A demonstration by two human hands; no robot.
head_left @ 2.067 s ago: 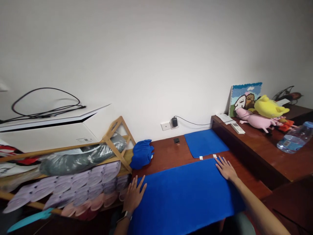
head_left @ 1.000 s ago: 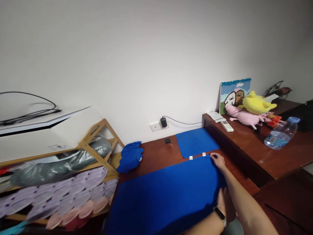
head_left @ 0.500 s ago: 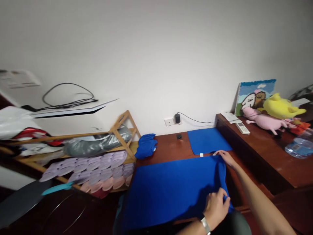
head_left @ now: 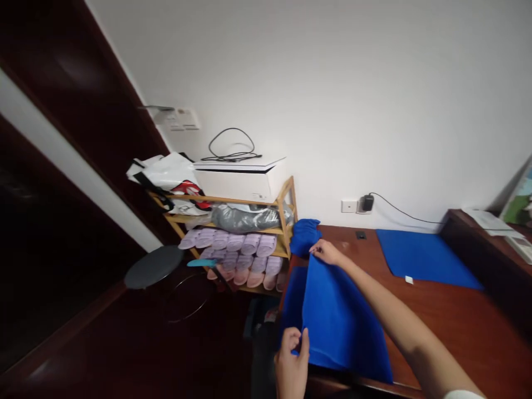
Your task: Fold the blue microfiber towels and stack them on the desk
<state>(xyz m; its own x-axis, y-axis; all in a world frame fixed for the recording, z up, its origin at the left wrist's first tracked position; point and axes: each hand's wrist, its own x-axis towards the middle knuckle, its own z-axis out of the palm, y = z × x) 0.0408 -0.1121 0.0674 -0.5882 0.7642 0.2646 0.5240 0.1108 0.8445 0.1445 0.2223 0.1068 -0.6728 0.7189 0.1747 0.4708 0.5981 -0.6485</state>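
A large blue cloth [head_left: 336, 310] lies partly folded over on the reddish-brown table [head_left: 440, 321]. My right hand [head_left: 326, 253] pinches its far corner, close to a crumpled blue bundle [head_left: 305, 235]. Nearer to me, my left hand [head_left: 292, 357] grips the near part of the same edge between thumb and fingers. Under the lifted layer, a strip of blue fabric shows at the left. Another blue cloth [head_left: 424, 257] lies flat at the back right, with a small white tag [head_left: 409, 280] at its edge.
A wooden rack [head_left: 286, 221] at the left holds slippers [head_left: 249, 245], a wrapped grey item and a white box [head_left: 241, 180]. A round stool [head_left: 153, 267] stands farther left. A black plug [head_left: 367, 202] sits in the wall, its cable running right.
The view has swung left. Both hands have carried the cloth's right edge leftward, folding it over the rest. The crumpled bundle and the flat back cloth remain on the table.
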